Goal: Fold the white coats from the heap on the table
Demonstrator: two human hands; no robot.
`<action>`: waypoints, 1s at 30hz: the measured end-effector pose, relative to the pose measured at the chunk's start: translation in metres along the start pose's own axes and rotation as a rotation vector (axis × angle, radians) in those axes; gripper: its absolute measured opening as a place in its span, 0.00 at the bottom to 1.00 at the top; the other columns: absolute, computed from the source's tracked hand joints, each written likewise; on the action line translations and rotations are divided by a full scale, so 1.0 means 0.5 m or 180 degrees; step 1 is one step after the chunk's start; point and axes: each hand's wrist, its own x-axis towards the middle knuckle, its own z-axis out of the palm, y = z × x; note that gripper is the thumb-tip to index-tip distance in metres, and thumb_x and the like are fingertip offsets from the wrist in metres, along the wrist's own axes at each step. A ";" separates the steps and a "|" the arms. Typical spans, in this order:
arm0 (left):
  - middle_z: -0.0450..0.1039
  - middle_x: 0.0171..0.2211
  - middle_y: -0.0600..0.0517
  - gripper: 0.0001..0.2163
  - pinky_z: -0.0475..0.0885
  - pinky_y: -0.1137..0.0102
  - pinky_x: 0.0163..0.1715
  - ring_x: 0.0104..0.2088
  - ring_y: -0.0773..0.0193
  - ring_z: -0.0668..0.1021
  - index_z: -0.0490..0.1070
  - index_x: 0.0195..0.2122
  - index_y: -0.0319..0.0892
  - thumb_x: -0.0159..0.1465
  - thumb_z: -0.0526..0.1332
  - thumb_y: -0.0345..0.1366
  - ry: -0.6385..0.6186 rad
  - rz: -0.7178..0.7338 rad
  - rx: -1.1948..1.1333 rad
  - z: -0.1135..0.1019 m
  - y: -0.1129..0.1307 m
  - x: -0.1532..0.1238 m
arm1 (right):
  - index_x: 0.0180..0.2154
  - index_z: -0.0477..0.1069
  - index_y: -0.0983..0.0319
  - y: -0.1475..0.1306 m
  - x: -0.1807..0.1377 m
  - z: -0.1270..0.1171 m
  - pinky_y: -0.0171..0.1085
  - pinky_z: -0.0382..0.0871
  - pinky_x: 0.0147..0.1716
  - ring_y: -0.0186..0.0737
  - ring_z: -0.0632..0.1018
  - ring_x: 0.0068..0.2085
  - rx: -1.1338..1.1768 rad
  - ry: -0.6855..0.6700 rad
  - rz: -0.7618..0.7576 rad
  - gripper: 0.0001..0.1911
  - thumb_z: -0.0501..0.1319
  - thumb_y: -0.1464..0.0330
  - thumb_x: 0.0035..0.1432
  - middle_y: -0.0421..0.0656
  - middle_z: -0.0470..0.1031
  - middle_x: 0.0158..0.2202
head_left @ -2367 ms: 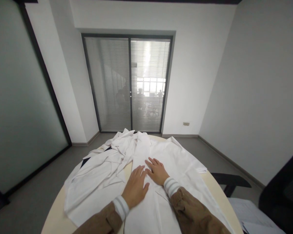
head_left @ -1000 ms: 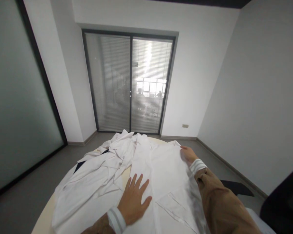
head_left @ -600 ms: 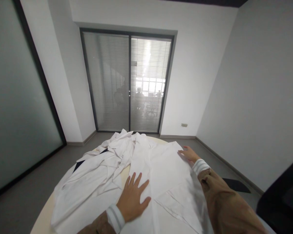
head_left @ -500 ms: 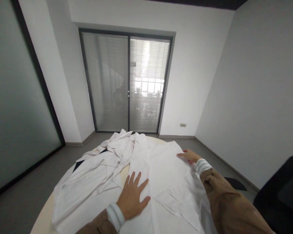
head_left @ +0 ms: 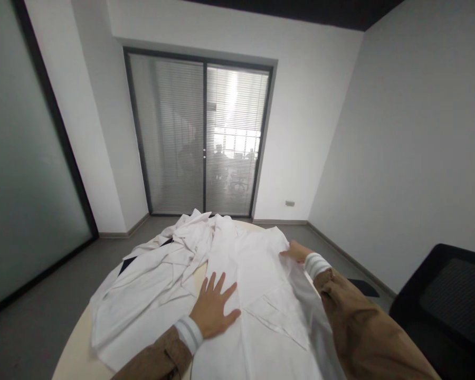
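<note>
A white coat with a patch pocket is spread over a round table, its left part lying in loose folds. My left hand rests palm down on the cloth near the middle, fingers spread. At the coat's right side, my right hand has its fingers closed on the edge of the fabric. From there the cloth slopes down towards me along the table's right side. The fingertips of my right hand are partly hidden by the fabric.
The pale tabletop shows at the left edge. Something dark peeks out from under the folds. A black chair stands at the right. Glass doors with blinds are in the far wall.
My right hand has drawn slightly inward and closed on the coat's edge, and the right side of the cloth has shifted. My left hand stays flat. The view has turned slightly.
</note>
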 end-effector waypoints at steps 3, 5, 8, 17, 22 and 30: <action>0.44 0.71 0.43 0.33 0.43 0.42 0.65 0.69 0.39 0.46 0.54 0.68 0.53 0.64 0.55 0.57 0.0022 0.0000 0.0003 0.001 0.000 -0.001 | 0.54 0.64 0.72 -0.011 -0.018 -0.004 0.38 0.72 0.36 0.49 0.80 0.42 -0.0048 0.0092 -0.0038 0.32 0.69 0.67 0.49 0.59 0.76 0.46; 0.44 0.71 0.43 0.33 0.43 0.42 0.65 0.69 0.39 0.46 0.55 0.68 0.53 0.64 0.55 0.57 0.0061 0.0016 -0.0009 0.005 -0.003 0.000 | 0.54 0.62 0.71 -0.024 -0.030 -0.004 0.40 0.71 0.41 0.52 0.78 0.47 -0.0099 0.0204 -0.0126 0.31 0.67 0.71 0.49 0.60 0.75 0.48; 0.45 0.71 0.43 0.33 0.42 0.42 0.65 0.69 0.39 0.47 0.55 0.68 0.54 0.64 0.55 0.57 0.0157 0.0044 -0.0021 0.017 -0.011 0.003 | 0.56 0.61 0.70 -0.057 -0.047 0.002 0.44 0.69 0.46 0.56 0.77 0.51 -0.0134 0.0248 -0.0329 0.31 0.65 0.74 0.50 0.60 0.75 0.47; 0.46 0.71 0.43 0.33 0.43 0.42 0.65 0.69 0.39 0.46 0.55 0.68 0.55 0.63 0.54 0.59 0.0238 0.0117 -0.0063 0.034 -0.024 0.009 | 0.60 0.57 0.64 -0.182 -0.095 0.042 0.39 0.77 0.26 0.42 0.80 0.29 0.0303 -0.0421 -0.0662 0.36 0.66 0.74 0.52 0.57 0.75 0.47; 0.45 0.71 0.44 0.33 0.42 0.42 0.65 0.69 0.39 0.46 0.54 0.68 0.56 0.64 0.53 0.60 0.0263 0.0137 -0.0080 0.040 -0.030 0.009 | 0.63 0.51 0.59 -0.222 -0.097 0.085 0.37 0.77 0.24 0.40 0.80 0.29 0.0651 -0.0487 -0.0769 0.38 0.65 0.72 0.55 0.55 0.75 0.47; 0.45 0.71 0.45 0.34 0.42 0.43 0.65 0.70 0.39 0.45 0.54 0.68 0.57 0.63 0.51 0.63 0.0311 0.0193 -0.0131 0.045 -0.037 0.009 | 0.62 0.57 0.56 -0.219 -0.078 0.171 0.34 0.77 0.28 0.35 0.79 0.32 0.0797 -0.0807 -0.1020 0.29 0.60 0.71 0.60 0.47 0.75 0.46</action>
